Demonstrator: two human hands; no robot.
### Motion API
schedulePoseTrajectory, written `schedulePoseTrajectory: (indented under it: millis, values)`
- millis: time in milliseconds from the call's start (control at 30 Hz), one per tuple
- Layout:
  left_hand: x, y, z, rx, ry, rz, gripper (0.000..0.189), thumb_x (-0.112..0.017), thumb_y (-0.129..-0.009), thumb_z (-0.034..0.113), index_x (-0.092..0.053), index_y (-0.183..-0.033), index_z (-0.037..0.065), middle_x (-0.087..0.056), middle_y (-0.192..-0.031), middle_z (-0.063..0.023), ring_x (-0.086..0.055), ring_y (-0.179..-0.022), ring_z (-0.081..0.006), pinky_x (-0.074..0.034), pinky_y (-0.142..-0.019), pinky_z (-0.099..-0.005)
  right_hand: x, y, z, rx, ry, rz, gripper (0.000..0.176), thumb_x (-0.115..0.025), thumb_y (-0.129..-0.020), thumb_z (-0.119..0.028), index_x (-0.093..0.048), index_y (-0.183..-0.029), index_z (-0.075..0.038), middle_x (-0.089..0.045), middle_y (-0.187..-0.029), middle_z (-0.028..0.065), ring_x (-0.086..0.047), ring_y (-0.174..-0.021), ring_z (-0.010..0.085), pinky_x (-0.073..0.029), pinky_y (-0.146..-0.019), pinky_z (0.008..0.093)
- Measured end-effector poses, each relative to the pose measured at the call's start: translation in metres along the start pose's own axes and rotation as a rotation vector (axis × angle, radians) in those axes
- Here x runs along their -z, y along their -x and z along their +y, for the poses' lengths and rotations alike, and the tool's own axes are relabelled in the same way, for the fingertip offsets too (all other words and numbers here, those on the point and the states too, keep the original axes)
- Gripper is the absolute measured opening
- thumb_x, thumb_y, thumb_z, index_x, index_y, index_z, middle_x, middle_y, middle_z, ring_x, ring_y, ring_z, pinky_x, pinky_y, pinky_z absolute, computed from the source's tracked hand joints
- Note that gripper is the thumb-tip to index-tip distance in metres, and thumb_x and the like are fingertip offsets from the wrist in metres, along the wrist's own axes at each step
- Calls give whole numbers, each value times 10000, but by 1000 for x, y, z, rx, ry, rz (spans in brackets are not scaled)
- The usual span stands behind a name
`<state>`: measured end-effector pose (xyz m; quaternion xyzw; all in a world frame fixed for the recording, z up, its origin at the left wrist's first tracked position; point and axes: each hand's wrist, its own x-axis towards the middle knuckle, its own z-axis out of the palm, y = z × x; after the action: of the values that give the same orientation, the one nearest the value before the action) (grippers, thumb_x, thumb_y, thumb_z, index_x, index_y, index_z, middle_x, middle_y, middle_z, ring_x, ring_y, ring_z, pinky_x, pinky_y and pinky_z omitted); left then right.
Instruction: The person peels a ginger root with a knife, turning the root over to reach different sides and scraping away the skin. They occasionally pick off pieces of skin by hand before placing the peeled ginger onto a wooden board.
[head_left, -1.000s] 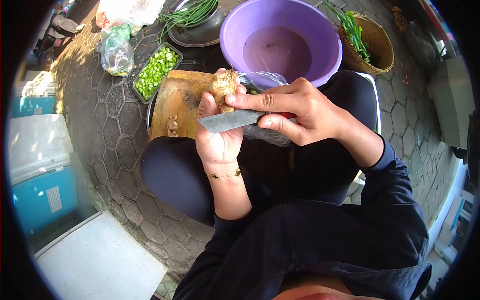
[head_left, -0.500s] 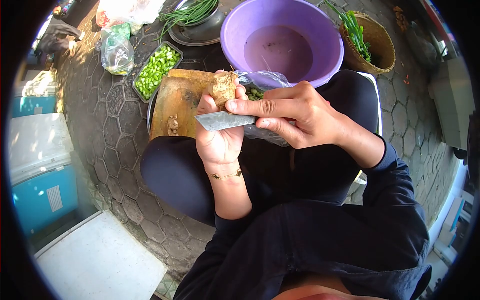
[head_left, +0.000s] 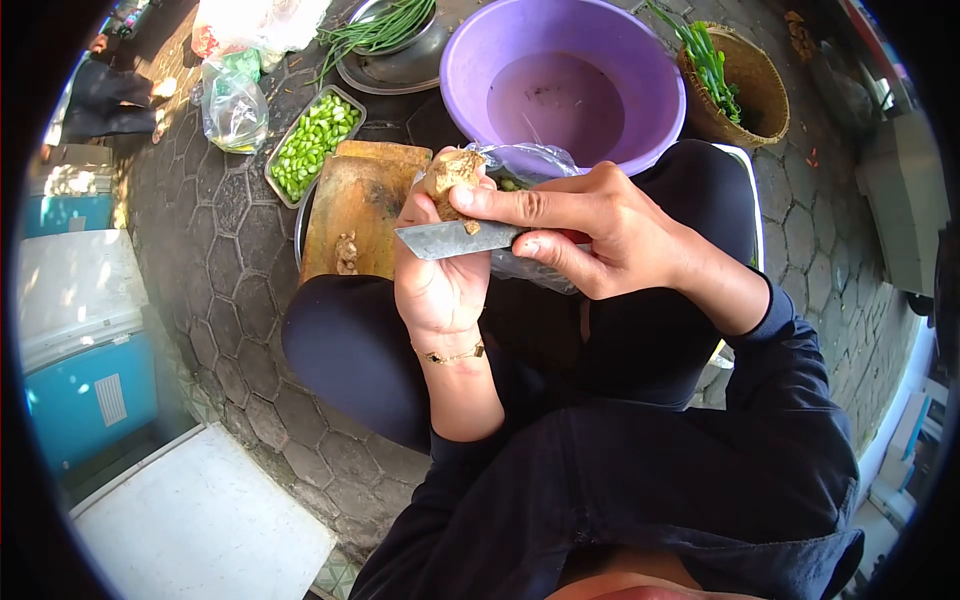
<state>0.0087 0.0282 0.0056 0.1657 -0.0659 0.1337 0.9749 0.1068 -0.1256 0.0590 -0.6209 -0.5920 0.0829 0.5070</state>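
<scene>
My left hand [head_left: 439, 285] is raised palm up above my lap, its fingers wrapped round a rough brown root [head_left: 457, 168] that looks like ginger or galangal. My right hand [head_left: 605, 235] grips a knife [head_left: 440, 241], its grey blade lying across just below the root and pointing left. The right index finger reaches along to the root and touches it. A small brown scrap [head_left: 472, 227] sits on the blade's upper edge. Behind the left hand is a worn wooden cutting board [head_left: 340, 205] with a small knobbly brown piece [head_left: 346, 253] on it. The knife's handle is hidden in my right hand.
Beyond my hands stands a purple basin [head_left: 660, 110] with shallow water. A tray of cut green vegetables [head_left: 315, 143], long green beans [head_left: 375, 28] and plastic bags [head_left: 235, 105] are at the upper left. A woven basket [head_left: 765, 90] holds green stalks. Another person's legs [head_left: 105, 100] show far left.
The root has turned in my left hand, showing a paler face. A brown scrap now sits on the blade. The far person's legs have shifted.
</scene>
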Motion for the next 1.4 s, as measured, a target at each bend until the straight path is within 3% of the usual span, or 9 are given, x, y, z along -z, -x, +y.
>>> schedulePoseTrajectory:
  millis: [100,433,567,767,867,1100,1267,1333,1400]
  values:
    - [-4,-4,-2,0,-4,-16,480,-521,-948,301,-456,-1256,-62,-568,-1155,-153,-550,-1095,-226,-426,-1002,-365,-1,1,0,-8,55,3,427,-602,-865,-122,-555,-1289,-131,-651,-747,120,-606,-529,238,-497,-533,331]
    - [-8,0,-4,-108,-40,27,455,-486,-962,233,-369,-1322,-21,-458,-1237,-185,-468,-1125,-279,-481,-868,-401,0,1,1,89,456,100,559,-687,-752,-49,-569,-1281,-185,-445,-587,18,-498,-466,168,-407,-410,314]
    - [-15,-5,0,-58,125,22,428,-457,-963,133,-356,-1353,-12,-493,-1258,-198,-520,-1113,-287,-487,-907,-372,11,-5,-8,-166,-27,110,436,-446,-929,-90,-432,-1348,31,-654,-805,114,-544,-557,137,-479,-647,290]
    - [-20,-6,2,-80,116,76,419,-431,-962,75,-355,-1368,9,-559,-1199,-180,-602,-1030,-304,-528,-886,-368,12,-6,-9,-178,-121,82,473,-503,-889,16,-477,-1343,-115,-548,-1291,110,-668,-846,283,-526,-747,317]
    - [-20,-8,1,-68,115,93,410,-429,-964,78,-361,-1362,7,-558,-1198,-181,-598,-1044,-300,-529,-891,-368,7,-5,3,-84,-11,100,462,-462,-900,-8,-453,-1361,-45,-631,-736,89,-510,-551,102,-459,-592,251]
    - [-22,-11,-4,-82,25,214,405,-464,-962,116,-398,-1350,21,-547,-1221,-156,-583,-1081,-262,-507,-932,-354,11,-3,-2,-244,-101,95,454,-456,-934,-130,-424,-1375,-30,-663,-783,110,-507,-541,116,-454,-581,257]
    - [-20,-11,-10,-79,-171,193,416,-489,-953,138,-413,-1342,13,-533,-1242,-142,-565,-1114,-234,-483,-975,-360,9,-4,4,-92,12,-17,463,-493,-927,-160,-427,-1364,-20,-656,-1073,179,-688,-767,251,-528,-690,303]
    - [-21,-11,-10,-110,-258,180,419,-487,-951,137,-411,-1334,-16,-518,-1258,-155,-560,-1123,-235,-478,-984,-365,5,-3,9,-48,2,63,473,-532,-913,-147,-438,-1376,-118,-651,-1066,155,-634,-580,288,-505,-596,334]
    - [-26,-9,-4,-85,-222,133,433,-515,-933,122,-412,-1327,-28,-516,-1260,-163,-558,-1126,-235,-478,-983,-366,12,-4,5,-193,42,-13,467,-496,-925,-156,-423,-1367,-24,-645,-1119,162,-690,-835,268,-528,-738,311]
